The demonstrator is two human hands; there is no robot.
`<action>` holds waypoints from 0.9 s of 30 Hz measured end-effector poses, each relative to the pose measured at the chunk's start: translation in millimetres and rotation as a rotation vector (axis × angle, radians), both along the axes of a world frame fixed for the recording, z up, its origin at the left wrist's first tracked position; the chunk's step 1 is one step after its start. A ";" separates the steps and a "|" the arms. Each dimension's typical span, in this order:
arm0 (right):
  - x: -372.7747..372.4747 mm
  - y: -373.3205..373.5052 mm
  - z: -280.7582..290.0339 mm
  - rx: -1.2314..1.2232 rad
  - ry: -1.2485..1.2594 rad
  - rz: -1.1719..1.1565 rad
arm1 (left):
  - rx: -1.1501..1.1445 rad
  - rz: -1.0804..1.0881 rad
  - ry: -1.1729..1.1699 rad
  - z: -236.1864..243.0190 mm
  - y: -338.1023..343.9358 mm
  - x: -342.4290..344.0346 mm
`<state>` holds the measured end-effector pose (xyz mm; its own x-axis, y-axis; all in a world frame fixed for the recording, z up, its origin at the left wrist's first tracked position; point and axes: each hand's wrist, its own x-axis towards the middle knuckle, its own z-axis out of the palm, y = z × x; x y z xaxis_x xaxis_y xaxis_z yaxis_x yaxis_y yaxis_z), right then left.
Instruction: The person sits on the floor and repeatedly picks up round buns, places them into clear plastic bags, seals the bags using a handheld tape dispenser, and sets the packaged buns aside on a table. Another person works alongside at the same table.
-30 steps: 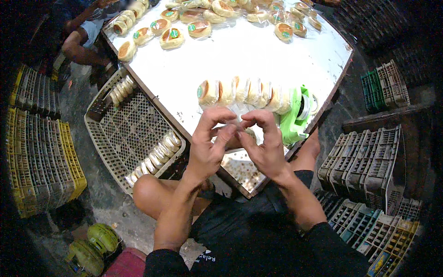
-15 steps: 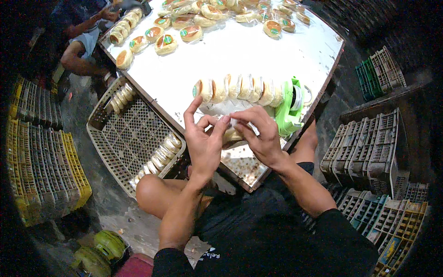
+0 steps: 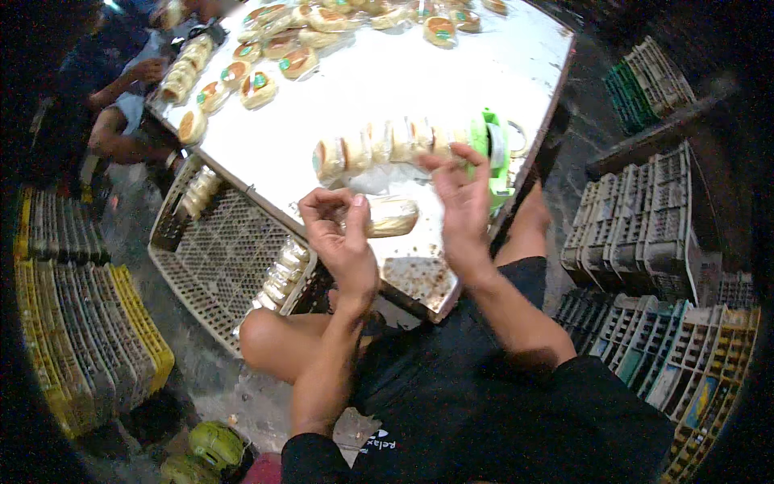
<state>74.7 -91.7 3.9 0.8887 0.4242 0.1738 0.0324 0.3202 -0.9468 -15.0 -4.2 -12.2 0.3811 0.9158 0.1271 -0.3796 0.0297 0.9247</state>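
My left hand (image 3: 339, 234) grips the near-left end of a bagged pale bun (image 3: 391, 216) above the white table (image 3: 530, 64). My right hand (image 3: 462, 202) is raised to the right of it, fingers apart and somewhat blurred, in front of a green tape dispenser (image 3: 493, 141). Just beyond my hands, a row of bagged buns (image 3: 355, 149) stands on edge, leaning together up to the dispenser. More bagged buns (image 3: 297, 63) with green labels lie along the table's far part.
A plastic crate (image 3: 211, 250) holding bagged buns sits left of the table, beside my knee. Stacked crates (image 3: 97, 331) (image 3: 621, 226) flank me on both sides. Another person (image 3: 121, 105) sits at the far left by another bun row (image 3: 187, 64). Green cylinders (image 3: 216, 444) are behind at lower left.
My hands have separated: the right one has opened and moved up toward the dispenser, while the left keeps the bagged bun, now more exposed. The view has shifted somewhat.
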 end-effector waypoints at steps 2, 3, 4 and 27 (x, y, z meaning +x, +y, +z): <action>57.0 -41.7 -29.2 -0.318 -0.338 -0.307 | -0.083 -0.010 0.068 12.4 -5.4 1.6; 76.4 -63.9 -49.5 -0.525 -0.421 -0.425 | 0.073 -0.001 0.057 6.3 -3.3 0.8; 77.5 -78.6 -44.8 -0.799 -0.397 -0.345 | 0.100 0.011 0.116 5.5 -3.6 -3.0; -10.7 15.9 -24.7 -0.307 -0.092 0.224 | 0.090 0.034 0.305 -9.8 9.3 3.3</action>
